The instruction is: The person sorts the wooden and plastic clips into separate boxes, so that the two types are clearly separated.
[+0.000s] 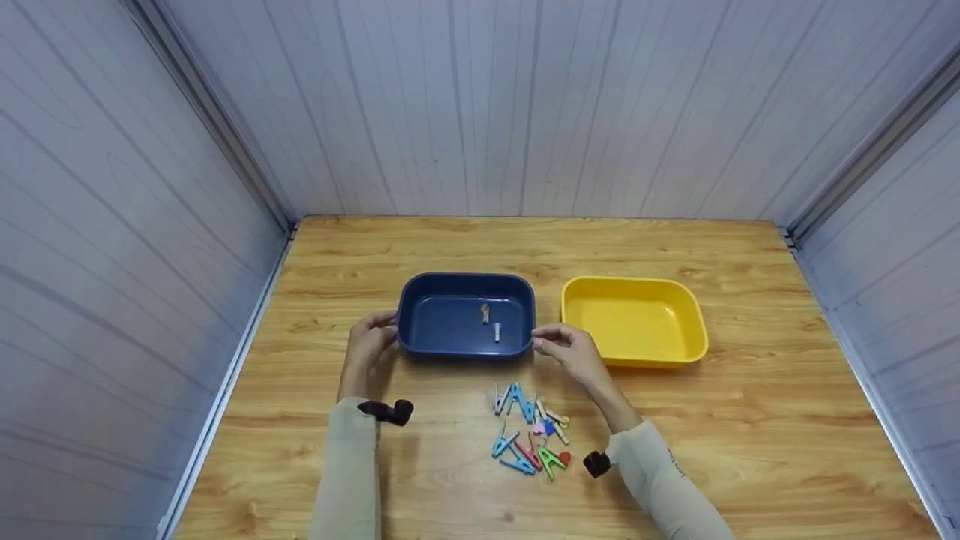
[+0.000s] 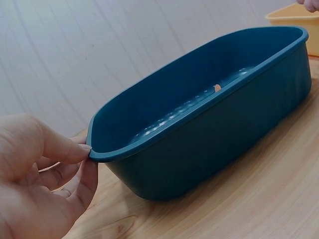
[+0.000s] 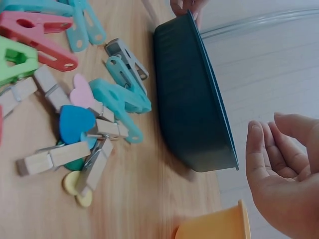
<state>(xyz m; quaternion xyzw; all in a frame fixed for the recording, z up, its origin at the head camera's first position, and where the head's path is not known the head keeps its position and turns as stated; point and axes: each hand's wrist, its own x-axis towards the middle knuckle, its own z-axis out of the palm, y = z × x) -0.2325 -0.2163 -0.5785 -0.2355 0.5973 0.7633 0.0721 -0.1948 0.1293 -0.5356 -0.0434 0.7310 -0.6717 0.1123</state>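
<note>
A dark blue plastic basin (image 1: 450,351) stands in the middle of the table, with two small wooden clothespins inside, one behind (image 1: 485,315) and one in front (image 1: 496,332). My left hand (image 1: 366,343) pinches its left rim between thumb and fingers, plain in the left wrist view. At the basin's right end is my right hand (image 1: 576,358). In the right wrist view that hand (image 3: 289,159) stands just off the rim, thumb and fingertips apart and nothing between them.
A yellow basin (image 1: 634,319) stands to the right, partly behind my right forearm. In front of the blue basin lies a loose pile of plastic clothespins (image 1: 517,397) and small wooden ones with coloured hearts (image 3: 77,124). Pale panels (image 1: 487,112) wall the table's back and sides.
</note>
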